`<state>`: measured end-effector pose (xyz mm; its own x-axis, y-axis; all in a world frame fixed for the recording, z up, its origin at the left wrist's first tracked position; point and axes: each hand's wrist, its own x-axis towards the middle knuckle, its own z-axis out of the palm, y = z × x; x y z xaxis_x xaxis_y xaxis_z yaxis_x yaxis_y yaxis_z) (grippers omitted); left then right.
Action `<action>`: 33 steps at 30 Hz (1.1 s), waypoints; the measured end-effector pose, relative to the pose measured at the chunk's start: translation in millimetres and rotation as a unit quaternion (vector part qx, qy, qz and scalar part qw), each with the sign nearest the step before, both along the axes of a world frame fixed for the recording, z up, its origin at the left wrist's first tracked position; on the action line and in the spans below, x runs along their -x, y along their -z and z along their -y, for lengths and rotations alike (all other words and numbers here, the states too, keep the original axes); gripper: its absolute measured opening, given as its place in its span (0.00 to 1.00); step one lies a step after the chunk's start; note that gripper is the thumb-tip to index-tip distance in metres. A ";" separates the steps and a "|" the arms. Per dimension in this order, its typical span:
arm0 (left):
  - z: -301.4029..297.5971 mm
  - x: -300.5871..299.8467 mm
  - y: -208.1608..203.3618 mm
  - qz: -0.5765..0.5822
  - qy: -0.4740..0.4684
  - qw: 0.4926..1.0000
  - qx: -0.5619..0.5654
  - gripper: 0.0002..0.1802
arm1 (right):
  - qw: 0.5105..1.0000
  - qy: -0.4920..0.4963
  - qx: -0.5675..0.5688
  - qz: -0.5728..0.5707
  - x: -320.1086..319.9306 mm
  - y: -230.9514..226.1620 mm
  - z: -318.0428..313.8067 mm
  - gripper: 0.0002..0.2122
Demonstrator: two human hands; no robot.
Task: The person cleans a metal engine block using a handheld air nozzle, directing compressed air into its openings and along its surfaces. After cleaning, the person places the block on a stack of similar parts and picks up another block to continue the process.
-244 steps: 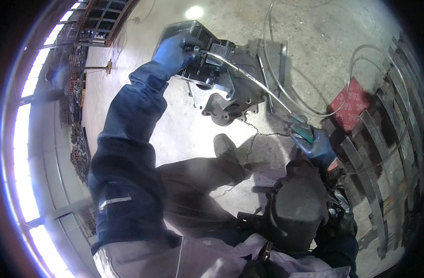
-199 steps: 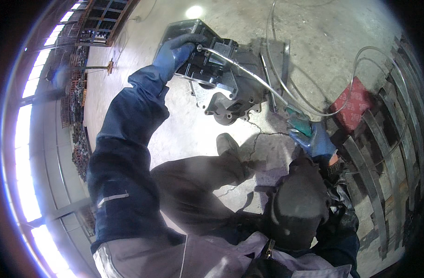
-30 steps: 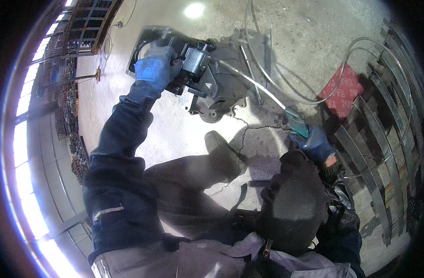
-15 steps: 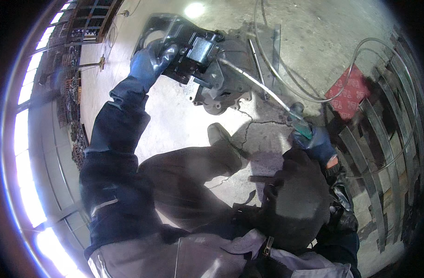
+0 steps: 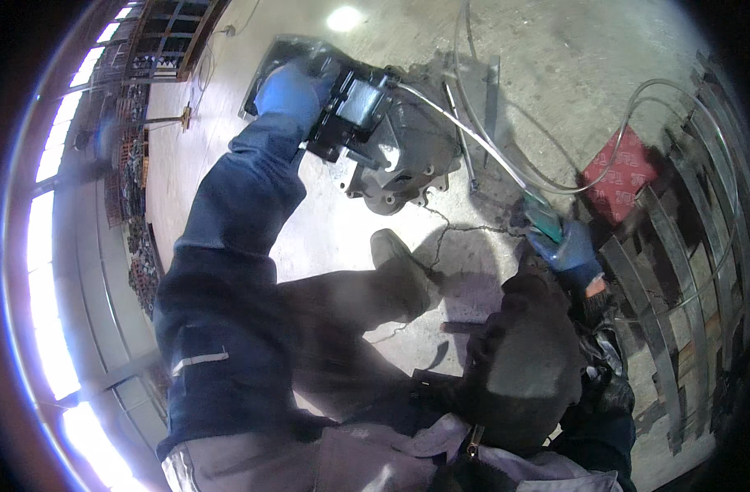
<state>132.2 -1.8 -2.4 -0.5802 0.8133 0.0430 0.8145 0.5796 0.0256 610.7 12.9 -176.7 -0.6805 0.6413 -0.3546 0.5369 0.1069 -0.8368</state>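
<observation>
My left hand [image 5: 289,92], in a blue glove, grips a black metal part [image 5: 330,135] with a shiny block on its right side. The part is tilted and held by the near left end of a grey cast metal housing [image 5: 420,148] on the floor; I cannot tell whether they touch. My right hand [image 5: 570,248], also gloved in blue, is closed round the green handle of an air blow gun [image 5: 544,218]. From the handle its long thin silver tube reaches up and left, the tip close to the black part's right edge.
A clear hose [image 5: 647,84] loops along the right and over the housing. A red printed sheet [image 5: 619,174] lies beside curved-looking metal slats [image 5: 674,246] at the right. My boot [image 5: 391,254] stands on cracked concrete near the housing. Dark racks [image 5: 166,41] stand far left.
My left hand has shifted right over the black part and turned, so its back now shows. The blow gun's tube tip has moved up along the part's right edge.
</observation>
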 end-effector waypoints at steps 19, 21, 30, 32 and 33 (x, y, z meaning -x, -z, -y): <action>70.7 4.7 -30.1 0.201 0.198 0.959 -0.032 0.21 | 0.995 0.007 0.052 -0.088 -3.2 -7.9 8.6 0.19; 62.1 9.3 -14.3 0.199 0.113 0.965 -0.132 0.20 | 0.989 0.023 0.064 -0.127 2.4 -9.8 7.0 0.18; 18.5 -0.5 6.8 0.199 0.029 0.974 -0.100 0.29 | 0.998 -0.034 -0.047 -0.018 1.4 -6.2 -2.0 0.19; 7.9 -5.6 7.0 0.085 0.001 0.996 0.002 0.33 | 0.997 -0.054 -0.046 0.025 0.6 -4.2 0.4 0.19; 7.5 -8.3 8.3 0.113 0.015 0.993 -0.041 0.37 | 0.995 -0.070 -0.040 0.063 0.6 -3.0 1.7 0.19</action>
